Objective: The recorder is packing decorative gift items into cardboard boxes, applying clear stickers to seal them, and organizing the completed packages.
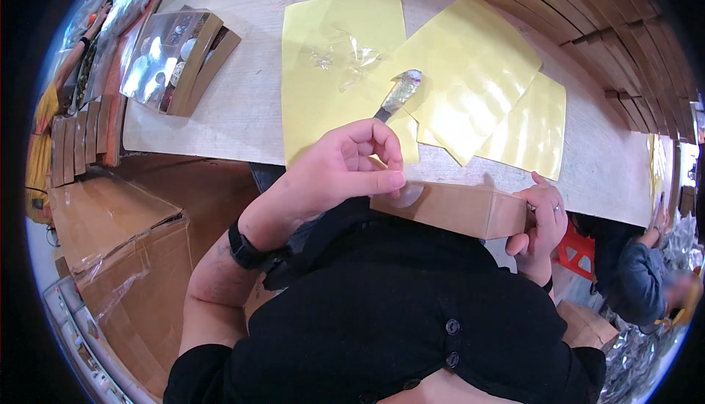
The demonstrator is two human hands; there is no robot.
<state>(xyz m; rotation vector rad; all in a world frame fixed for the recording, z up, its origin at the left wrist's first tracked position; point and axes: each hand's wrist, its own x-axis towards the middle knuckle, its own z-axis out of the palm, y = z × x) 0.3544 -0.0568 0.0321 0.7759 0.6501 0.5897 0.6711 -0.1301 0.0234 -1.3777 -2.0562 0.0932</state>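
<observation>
A small brown cardboard box (448,207) is held at the table's near edge, in front of my body. My right hand (542,217) grips its right end, with the thumb below and fingers along the end face. At the box's left end, my left hand (356,163) is closed, thumb and forefinger pressed together; whatever is between them is too small to make out. A pale round patch shows on the box beside that thumb. Just beyond my left knuckles lies a narrow tool with a dark handle and a shiny, film-like end (402,90).
Yellow sheets (470,74) overlap on the table (250,59), with crumpled clear film (345,55) on one. Clear-fronted boxes (172,63) stand at the left. Stacked brown boxes (617,44) line the far right. A large carton (139,257) sits below left; another person (642,279) is at right.
</observation>
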